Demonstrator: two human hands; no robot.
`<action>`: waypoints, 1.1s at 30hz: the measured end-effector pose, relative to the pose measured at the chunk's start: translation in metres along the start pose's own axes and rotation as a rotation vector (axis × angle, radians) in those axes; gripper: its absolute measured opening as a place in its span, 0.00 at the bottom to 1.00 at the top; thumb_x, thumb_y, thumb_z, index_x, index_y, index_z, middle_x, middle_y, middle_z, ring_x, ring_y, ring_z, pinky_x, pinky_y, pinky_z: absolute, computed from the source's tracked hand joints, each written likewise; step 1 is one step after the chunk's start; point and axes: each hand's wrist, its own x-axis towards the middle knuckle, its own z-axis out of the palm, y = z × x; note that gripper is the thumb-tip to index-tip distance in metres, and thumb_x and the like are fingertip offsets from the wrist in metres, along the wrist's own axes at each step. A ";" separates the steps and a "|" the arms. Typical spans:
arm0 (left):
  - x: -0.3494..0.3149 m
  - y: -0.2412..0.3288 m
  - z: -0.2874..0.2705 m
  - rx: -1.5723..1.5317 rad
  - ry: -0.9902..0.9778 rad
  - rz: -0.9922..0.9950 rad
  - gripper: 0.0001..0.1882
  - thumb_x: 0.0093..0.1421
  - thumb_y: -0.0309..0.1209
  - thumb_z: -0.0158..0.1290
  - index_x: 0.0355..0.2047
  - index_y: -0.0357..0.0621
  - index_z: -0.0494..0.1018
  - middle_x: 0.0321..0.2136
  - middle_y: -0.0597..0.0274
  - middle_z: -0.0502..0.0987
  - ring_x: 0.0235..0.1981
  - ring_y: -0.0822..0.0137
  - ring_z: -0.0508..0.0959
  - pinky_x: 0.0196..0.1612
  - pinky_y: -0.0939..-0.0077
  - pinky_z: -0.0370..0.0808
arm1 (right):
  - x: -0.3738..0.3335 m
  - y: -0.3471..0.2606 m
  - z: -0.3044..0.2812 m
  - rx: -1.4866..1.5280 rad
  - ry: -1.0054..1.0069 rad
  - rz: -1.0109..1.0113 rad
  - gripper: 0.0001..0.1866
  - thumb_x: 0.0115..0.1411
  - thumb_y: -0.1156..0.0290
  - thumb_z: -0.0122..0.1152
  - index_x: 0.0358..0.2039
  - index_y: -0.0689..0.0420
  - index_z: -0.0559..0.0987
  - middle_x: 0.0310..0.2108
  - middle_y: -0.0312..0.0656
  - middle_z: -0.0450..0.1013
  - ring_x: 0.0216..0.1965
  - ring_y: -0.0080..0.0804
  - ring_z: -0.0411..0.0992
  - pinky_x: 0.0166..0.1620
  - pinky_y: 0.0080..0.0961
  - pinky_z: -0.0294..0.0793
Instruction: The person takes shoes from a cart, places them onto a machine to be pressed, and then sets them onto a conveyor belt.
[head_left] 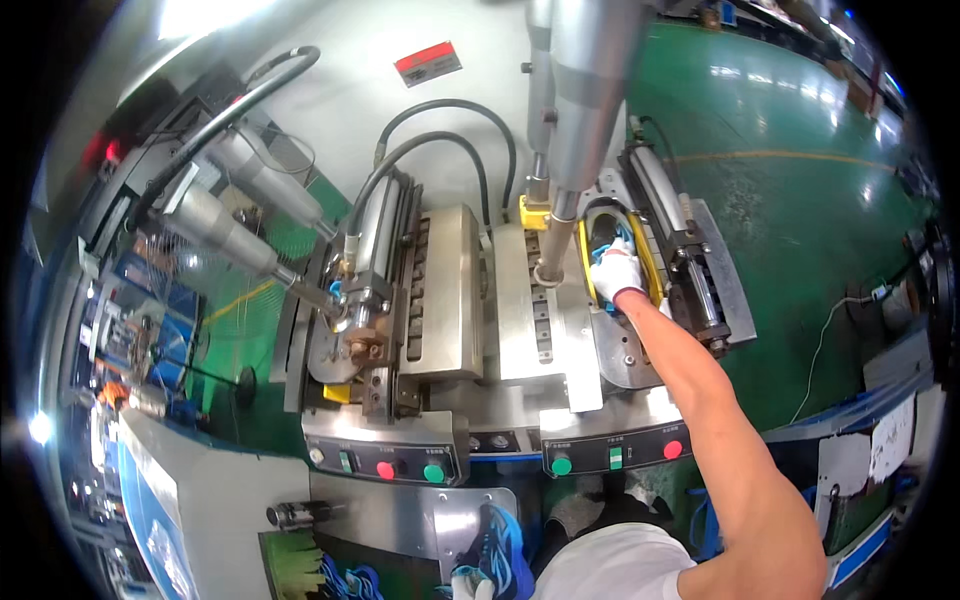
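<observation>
My right hand (pixel 617 275), in a white glove, reaches into the right station of a metal press. Its fingers are closed at the blue lacing of a dark shoe (pixel 604 232), which sits inside a yellow-edged holder (pixel 653 268). The hand covers part of that shoe. Low in the view, my left hand (pixel 472 585), also gloved, is at a blue and black shoe (pixel 508 553) and seems to grip it; the picture's lower edge cuts off most of this hand.
Metal cylinders (pixel 590 90) come down beside the right station. The left station has a similar clamp (pixel 350 335). Control panels with a red button (pixel 673 449) and a green button (pixel 433 472) line the front. More blue shoes (pixel 350 580) lie at lower left.
</observation>
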 end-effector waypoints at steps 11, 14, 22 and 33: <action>-0.037 -0.211 0.136 0.260 0.607 -0.614 0.35 0.66 0.33 0.52 0.71 0.38 0.55 0.64 0.41 0.66 0.63 0.44 0.69 0.65 0.45 0.63 | 0.017 0.017 -0.012 -0.033 -0.033 -0.110 0.31 0.51 0.58 0.64 0.49 0.69 0.74 0.46 0.66 0.78 0.51 0.58 0.78 0.57 0.43 0.77; -0.038 -0.191 0.112 -0.263 0.651 -0.503 0.41 0.65 0.33 0.53 0.73 0.33 0.47 0.67 0.29 0.58 0.66 0.39 0.65 0.70 0.55 0.61 | 0.031 0.022 -0.011 0.018 -0.279 -0.206 0.22 0.48 0.53 0.65 0.30 0.62 0.83 0.33 0.55 0.81 0.36 0.47 0.81 0.40 0.44 0.78; -0.115 -0.189 0.037 -0.032 0.947 -0.421 0.38 0.60 0.25 0.61 0.68 0.34 0.58 0.63 0.43 0.64 0.64 0.51 0.70 0.67 0.59 0.66 | -0.279 -0.024 -0.068 0.358 0.053 -0.737 0.35 0.70 0.71 0.59 0.73 0.63 0.58 0.72 0.55 0.59 0.72 0.40 0.58 0.72 0.35 0.56; -0.062 -0.273 0.059 -0.345 0.579 -0.479 0.45 0.51 0.34 0.69 0.65 0.36 0.58 0.53 0.44 0.72 0.54 0.50 0.78 0.60 0.59 0.72 | -0.479 -0.006 0.054 -0.319 -0.621 -1.052 0.56 0.53 0.62 0.72 0.73 0.71 0.50 0.74 0.67 0.44 0.76 0.63 0.42 0.76 0.47 0.41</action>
